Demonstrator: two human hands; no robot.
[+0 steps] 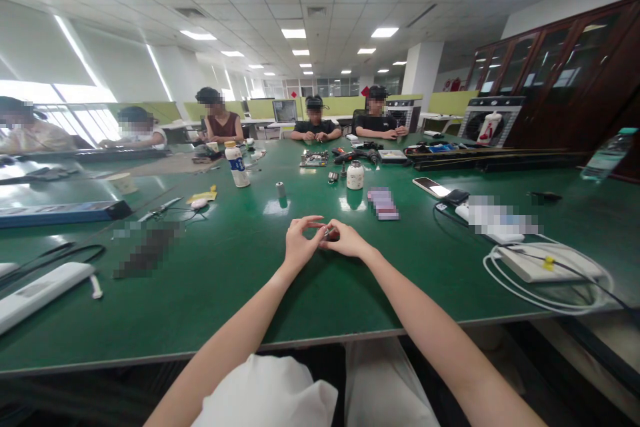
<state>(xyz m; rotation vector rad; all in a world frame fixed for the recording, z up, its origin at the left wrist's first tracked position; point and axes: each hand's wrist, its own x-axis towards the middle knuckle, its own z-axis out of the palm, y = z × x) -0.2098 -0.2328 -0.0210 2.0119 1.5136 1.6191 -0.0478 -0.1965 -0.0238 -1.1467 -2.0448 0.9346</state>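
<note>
My left hand point(301, 241) and my right hand point(347, 240) meet above the middle of the green table point(240, 293). The fingertips of both pinch a small shiny piece point(327, 233), mostly hidden by the fingers, so its kind is unclear. Beyond my hands a small silver cylinder point(281, 189) stands upright. To its right are a small metal part point(333, 177) and a white jar point(355, 175). A blurred pinkish rectangle point(383, 204) lies beyond my right hand.
A white-and-blue bottle point(237, 165) stands at the far left. On the right lie a phone point(431, 187) and a white box point(550, 263) with looped cable. Power strips point(45, 293) lie on the left. A circuit board point(314, 158) and several seated people are across the table.
</note>
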